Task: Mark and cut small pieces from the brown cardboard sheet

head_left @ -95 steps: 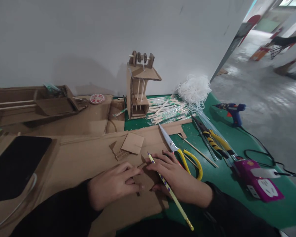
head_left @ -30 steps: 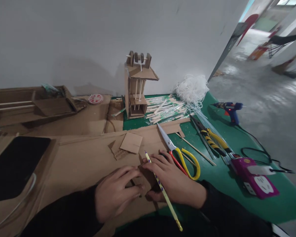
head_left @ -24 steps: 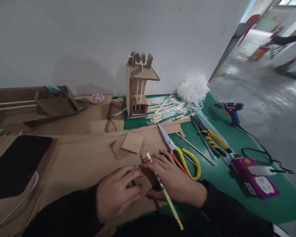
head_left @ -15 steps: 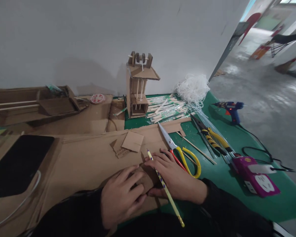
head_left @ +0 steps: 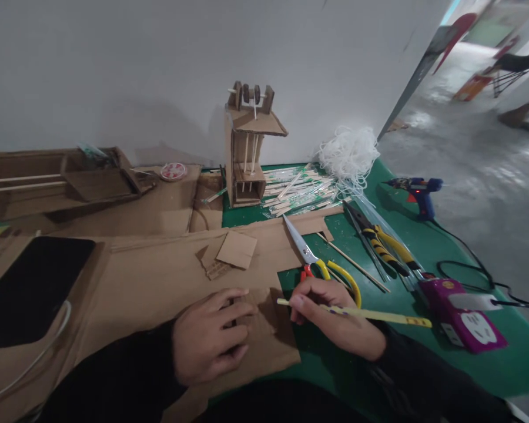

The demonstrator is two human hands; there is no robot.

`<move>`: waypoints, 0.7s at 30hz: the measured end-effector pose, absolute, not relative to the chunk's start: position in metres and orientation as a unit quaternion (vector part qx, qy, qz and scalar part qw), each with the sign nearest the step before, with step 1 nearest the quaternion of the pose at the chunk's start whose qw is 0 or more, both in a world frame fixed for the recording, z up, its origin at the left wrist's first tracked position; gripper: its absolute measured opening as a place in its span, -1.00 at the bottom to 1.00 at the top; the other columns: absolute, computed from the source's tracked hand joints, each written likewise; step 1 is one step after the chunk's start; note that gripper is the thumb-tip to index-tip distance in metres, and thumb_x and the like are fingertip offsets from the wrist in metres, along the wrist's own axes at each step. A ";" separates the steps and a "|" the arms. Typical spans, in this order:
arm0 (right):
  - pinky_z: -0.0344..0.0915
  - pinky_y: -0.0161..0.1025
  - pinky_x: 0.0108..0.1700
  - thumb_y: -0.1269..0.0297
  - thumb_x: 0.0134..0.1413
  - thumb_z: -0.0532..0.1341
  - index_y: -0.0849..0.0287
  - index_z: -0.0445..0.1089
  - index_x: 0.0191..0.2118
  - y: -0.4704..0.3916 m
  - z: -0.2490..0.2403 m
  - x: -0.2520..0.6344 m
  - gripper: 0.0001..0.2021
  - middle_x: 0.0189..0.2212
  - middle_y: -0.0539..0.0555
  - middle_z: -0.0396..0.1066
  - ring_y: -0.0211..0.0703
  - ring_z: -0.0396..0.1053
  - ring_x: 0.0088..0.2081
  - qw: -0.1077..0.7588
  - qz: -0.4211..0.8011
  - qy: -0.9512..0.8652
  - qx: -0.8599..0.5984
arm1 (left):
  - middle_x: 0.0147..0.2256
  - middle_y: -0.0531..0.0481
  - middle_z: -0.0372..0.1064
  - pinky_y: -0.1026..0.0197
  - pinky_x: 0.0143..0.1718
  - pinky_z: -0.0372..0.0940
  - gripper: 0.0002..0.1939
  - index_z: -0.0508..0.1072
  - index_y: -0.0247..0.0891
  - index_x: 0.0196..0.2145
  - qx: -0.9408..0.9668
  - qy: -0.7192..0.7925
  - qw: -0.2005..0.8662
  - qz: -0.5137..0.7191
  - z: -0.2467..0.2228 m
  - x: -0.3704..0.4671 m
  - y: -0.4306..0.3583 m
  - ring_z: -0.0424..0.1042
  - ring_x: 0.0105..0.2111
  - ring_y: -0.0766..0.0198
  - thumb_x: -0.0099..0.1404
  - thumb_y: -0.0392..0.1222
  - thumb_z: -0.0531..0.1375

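Note:
A small cardboard piece [head_left: 264, 311] lies on the large cardboard sheet [head_left: 145, 276]. My left hand [head_left: 214, 335] rests on that small piece, fingers spread and slightly bent, pressing it against the sheet. Just right of it, my right hand [head_left: 330, 311] grips a yellow pencil [head_left: 392, 317] between thumb and fingers, its tip toward the small piece and its rear end out to the right. Scissors [head_left: 304, 244] with yellow and red handles lie behind my right hand, which partly hides them. Two cardboard scraps [head_left: 238, 249] lie on the sheet beyond my left hand.
Behind stands a cardboard tower [head_left: 247, 153], beside wrapped sticks [head_left: 295, 191] and white string [head_left: 350, 155]. At right are pliers [head_left: 381, 241], a glue gun [head_left: 417, 191] and a purple box [head_left: 462, 314]. A black tablet [head_left: 35, 288] and cardboard box [head_left: 62, 182] lie left.
My right hand has moved right, off the small cardboard piece. The pencil, which lay slanting across that hand, now points left in its fingers. My left hand has stayed nearly in place.

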State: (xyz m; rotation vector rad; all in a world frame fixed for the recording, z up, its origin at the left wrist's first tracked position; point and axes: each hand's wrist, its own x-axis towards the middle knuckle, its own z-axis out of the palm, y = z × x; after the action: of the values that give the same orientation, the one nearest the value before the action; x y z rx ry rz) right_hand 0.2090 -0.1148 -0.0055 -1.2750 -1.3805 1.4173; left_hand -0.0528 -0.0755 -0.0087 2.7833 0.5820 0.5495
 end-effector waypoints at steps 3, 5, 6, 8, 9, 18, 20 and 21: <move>0.25 -0.35 -0.51 -0.05 0.22 0.19 0.17 0.46 -0.48 -0.115 -0.010 0.208 -0.59 -0.60 0.00 0.42 -0.26 0.36 -0.55 0.378 0.548 -0.560 -0.493 | -0.11 -0.02 0.50 0.10 0.15 0.29 -0.95 0.46 -0.18 -0.35 0.954 0.195 0.119 0.192 -0.009 -0.052 -0.076 0.34 0.09 0.13 0.19 -0.29 0.24; 0.20 -0.36 -0.57 -0.13 0.26 0.09 0.17 0.45 -0.52 -0.115 -0.013 0.208 -0.48 -0.65 -0.01 0.36 -0.29 0.31 -0.61 0.384 0.563 -0.530 -0.506 | -0.10 -0.01 0.50 0.10 0.14 0.30 -0.92 0.47 -0.17 -0.33 0.953 0.198 0.119 0.194 -0.010 -0.052 -0.077 0.33 0.10 0.14 0.19 -0.30 0.23; 0.19 -0.37 -0.58 -0.16 0.27 0.06 0.17 0.46 -0.51 -0.114 -0.014 0.208 -0.45 -0.66 -0.02 0.35 -0.30 0.29 -0.63 0.388 0.569 -0.510 -0.515 | -0.09 0.00 0.50 0.10 0.13 0.31 -0.92 0.47 -0.17 -0.32 0.953 0.201 0.119 0.193 -0.010 -0.052 -0.078 0.32 0.11 0.13 0.19 -0.30 0.23; 0.18 -0.39 -0.60 -0.19 0.25 0.05 0.17 0.48 -0.46 -0.113 -0.015 0.206 -0.45 -0.67 -0.03 0.36 -0.31 0.28 -0.65 0.399 0.575 -0.479 -0.530 | -0.08 0.02 0.50 0.10 0.08 0.33 -0.92 0.47 -0.16 -0.34 0.952 0.209 0.114 0.192 -0.011 -0.052 -0.079 0.30 0.12 0.11 0.20 -0.31 0.22; 0.19 -0.39 -0.60 -0.20 0.25 0.05 0.17 0.49 -0.44 -0.112 -0.016 0.206 -0.45 -0.67 -0.03 0.37 -0.31 0.28 -0.65 0.406 0.576 -0.470 -0.532 | -0.08 0.03 0.50 0.09 0.07 0.34 -0.93 0.47 -0.16 -0.35 0.952 0.212 0.111 0.192 -0.012 -0.052 -0.080 0.30 0.12 0.09 0.20 -0.31 0.22; 0.14 -0.39 -0.57 -0.19 0.24 0.08 0.18 0.46 -0.58 -0.112 -0.016 0.205 -0.41 -0.68 -0.04 0.28 -0.34 0.23 -0.64 0.412 0.578 -0.481 -0.514 | -0.10 0.09 0.51 0.10 -0.03 0.36 -0.93 0.43 -0.17 -0.40 0.953 0.207 0.099 0.197 -0.013 -0.052 -0.081 0.31 0.13 0.06 0.22 -0.31 0.20; 0.08 -0.40 -0.60 -0.19 0.26 0.05 0.18 0.46 -0.58 -0.111 -0.015 0.205 -0.39 -0.69 -0.04 0.26 -0.35 0.18 -0.66 0.403 0.574 -0.485 -0.522 | -0.10 0.10 0.51 0.13 -0.05 0.37 -0.92 0.41 -0.18 -0.42 0.956 0.202 0.090 0.191 -0.013 -0.053 -0.080 0.31 0.14 0.07 0.22 -0.30 0.19; 0.07 -0.40 -0.61 -0.18 0.26 0.05 0.18 0.47 -0.54 -0.111 -0.014 0.205 -0.42 -0.68 -0.05 0.27 -0.36 0.18 -0.66 0.401 0.576 -0.480 -0.527 | -0.10 0.10 0.50 0.15 -0.07 0.37 -0.93 0.41 -0.18 -0.42 0.959 0.199 0.083 0.186 -0.013 -0.053 -0.080 0.31 0.14 0.07 0.22 -0.30 0.19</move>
State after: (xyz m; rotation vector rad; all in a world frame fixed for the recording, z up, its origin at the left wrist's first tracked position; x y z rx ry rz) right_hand 0.2046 -0.1113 -0.0142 -1.3313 -1.2128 1.4565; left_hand -0.0533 -0.0800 -0.0132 2.8624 0.5931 0.5567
